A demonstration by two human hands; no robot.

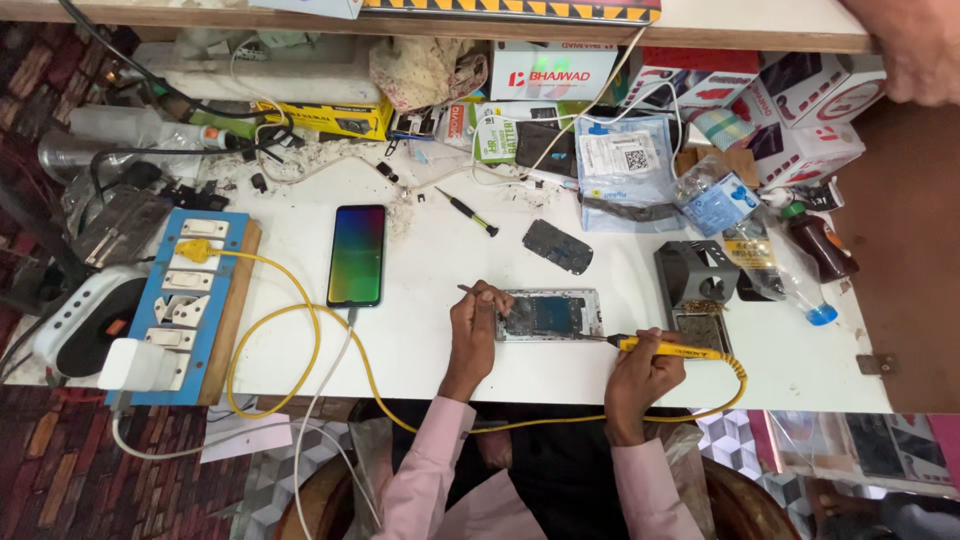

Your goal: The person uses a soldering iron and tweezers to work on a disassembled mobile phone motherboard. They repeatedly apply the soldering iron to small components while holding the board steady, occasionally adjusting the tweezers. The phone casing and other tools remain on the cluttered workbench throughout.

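Head view looks straight down on a white workbench. Just below the centre of the frame lies an opened phone body, its insides exposed. At its left edge the left hand rests, fingers pinched around a thin metal tool that sticks out toward the upper left. Closed around a yellow soldering iron, the right hand sits at the phone's lower right, the iron's tip touching the right end of the phone body. A yellow cable loops left to a blue switch board. Left of centre lies a second phone with its screen lit, and a small screwdriver lies above centre. Another person's hand shows in the upper right corner.
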